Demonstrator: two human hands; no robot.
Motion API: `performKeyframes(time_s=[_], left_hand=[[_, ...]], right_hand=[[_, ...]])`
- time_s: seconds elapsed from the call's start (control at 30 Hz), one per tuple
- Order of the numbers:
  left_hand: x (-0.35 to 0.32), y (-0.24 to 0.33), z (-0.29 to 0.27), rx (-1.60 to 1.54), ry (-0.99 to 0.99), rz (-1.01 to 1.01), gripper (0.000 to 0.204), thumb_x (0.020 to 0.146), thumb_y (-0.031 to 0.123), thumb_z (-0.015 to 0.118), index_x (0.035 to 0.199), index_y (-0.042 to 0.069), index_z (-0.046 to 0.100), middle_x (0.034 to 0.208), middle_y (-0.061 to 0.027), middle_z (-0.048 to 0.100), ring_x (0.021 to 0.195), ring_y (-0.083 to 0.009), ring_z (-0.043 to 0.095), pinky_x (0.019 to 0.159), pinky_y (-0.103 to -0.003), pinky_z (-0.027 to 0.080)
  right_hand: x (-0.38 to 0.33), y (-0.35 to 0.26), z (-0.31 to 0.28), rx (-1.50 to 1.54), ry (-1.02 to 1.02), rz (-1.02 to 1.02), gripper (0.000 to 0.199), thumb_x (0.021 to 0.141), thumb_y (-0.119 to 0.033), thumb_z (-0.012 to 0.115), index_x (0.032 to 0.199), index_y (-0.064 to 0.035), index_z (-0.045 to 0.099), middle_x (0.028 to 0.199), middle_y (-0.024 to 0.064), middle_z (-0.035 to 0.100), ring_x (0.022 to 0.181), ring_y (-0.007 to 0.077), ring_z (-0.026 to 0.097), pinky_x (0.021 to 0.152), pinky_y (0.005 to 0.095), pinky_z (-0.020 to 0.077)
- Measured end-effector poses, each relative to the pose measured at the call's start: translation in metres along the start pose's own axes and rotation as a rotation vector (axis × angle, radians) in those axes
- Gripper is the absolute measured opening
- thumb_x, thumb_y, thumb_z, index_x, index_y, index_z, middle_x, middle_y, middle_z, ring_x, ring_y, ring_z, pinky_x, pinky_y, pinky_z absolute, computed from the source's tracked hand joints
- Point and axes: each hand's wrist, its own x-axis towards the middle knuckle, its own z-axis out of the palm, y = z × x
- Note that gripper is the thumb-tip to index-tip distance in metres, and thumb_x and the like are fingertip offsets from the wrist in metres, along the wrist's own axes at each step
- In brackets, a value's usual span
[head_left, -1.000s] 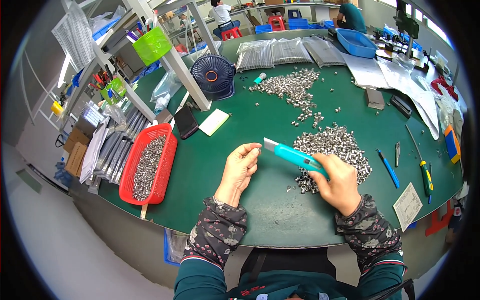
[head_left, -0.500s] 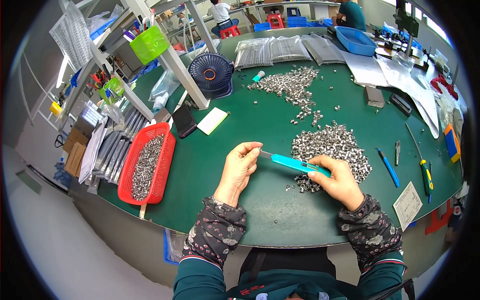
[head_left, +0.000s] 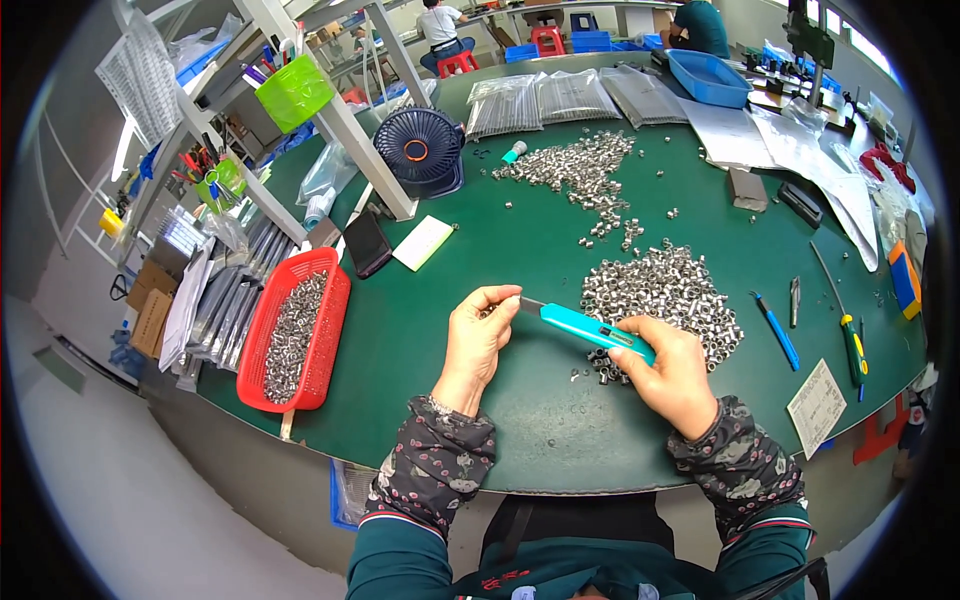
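My right hand (head_left: 668, 371) grips a turquoise utility knife (head_left: 588, 328) by its handle, blade pointing left. My left hand (head_left: 480, 333) pinches something very small between thumb and fingers right at the blade tip; the piece itself is too small to make out. Both hands hover over the green table (head_left: 450, 300), just left of a pile of small silver metal sleeves (head_left: 668, 293). A few loose sleeves lie under my right hand.
A red tray (head_left: 296, 335) with several metal sleeves sits at the left edge. A second pile of sleeves (head_left: 580, 165), a dark blue desk fan (head_left: 420, 150), a black phone (head_left: 367, 243), a white card (head_left: 423, 243), and a blue pen (head_left: 777, 330) lie around. Other people work at the back.
The knife has dropped lower and tilted flatter, its tip now meeting my left fingers. My left hand has closed its pinch at the blade.
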Motion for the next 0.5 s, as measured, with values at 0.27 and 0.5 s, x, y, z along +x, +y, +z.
performKeyframes(time_s=[0.27, 0.5], left_hand=[[0.0012, 0.0007, 0.0004, -0.043, 0.075, -0.007, 0.016, 0.082, 0.004, 0.061, 0.097, 0.0, 0.059, 0.068, 0.0042, 0.048, 0.047, 0.0005, 0.03, 0.039, -0.016, 0.02], [0.001, -0.0002, -0.0008, -0.068, 0.001, -0.009, 0.015, 0.083, 0.004, 0.06, 0.097, 0.0, 0.059, 0.069, 0.0041, 0.048, 0.047, 0.0, 0.031, 0.039, -0.016, 0.021]], right_hand=[[0.0006, 0.0071, 0.0021, 0.074, -0.018, 0.01, 0.027, 0.076, -0.024, 0.065, 0.093, -0.0043, 0.062, 0.071, 0.012, 0.062, 0.056, 0.0227, 0.059, 0.053, 0.0326, 0.0453], [0.0033, 0.0085, -0.0011, 0.175, -0.114, 0.092, 0.026, 0.077, -0.024, 0.063, 0.094, -0.0041, 0.062, 0.067, 0.0113, 0.062, 0.057, 0.0203, 0.06, 0.054, 0.0313, 0.0452]])
